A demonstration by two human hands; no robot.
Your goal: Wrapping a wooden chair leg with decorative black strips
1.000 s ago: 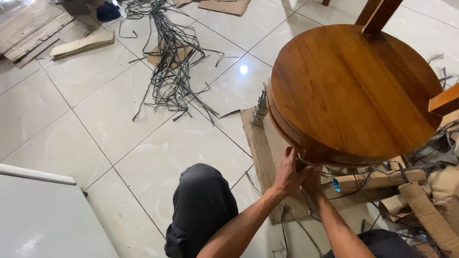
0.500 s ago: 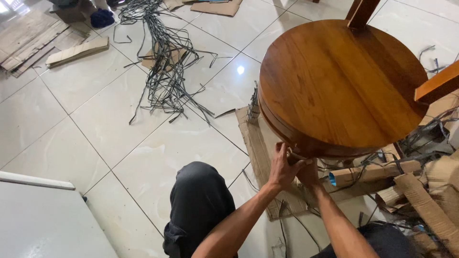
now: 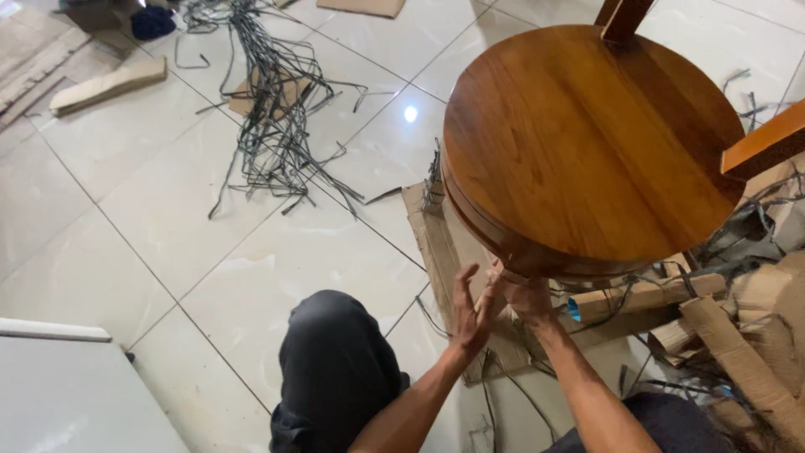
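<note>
A round, polished brown wooden top lies tilted over a flattened cardboard sheet on the tiled floor, with wooden legs sticking up at its far side. My right hand is curled against the lower rim of the top at its near edge; what its fingers hold there is hidden. Just left of it, my left hand is off the wood with its fingers spread, holding nothing. My bent knee in dark trousers is below the hands.
A loose heap of grey packing straps spreads over the tiles at the upper left. Rolled cardboard pieces and more straps crowd the floor to the right of the top. A white panel fills the lower left corner. Flat cardboard strips lie far left.
My left hand has let go of the rim and opened, moving slightly left and down. My right hand stays at the rim. The view has shifted a little to the right.
</note>
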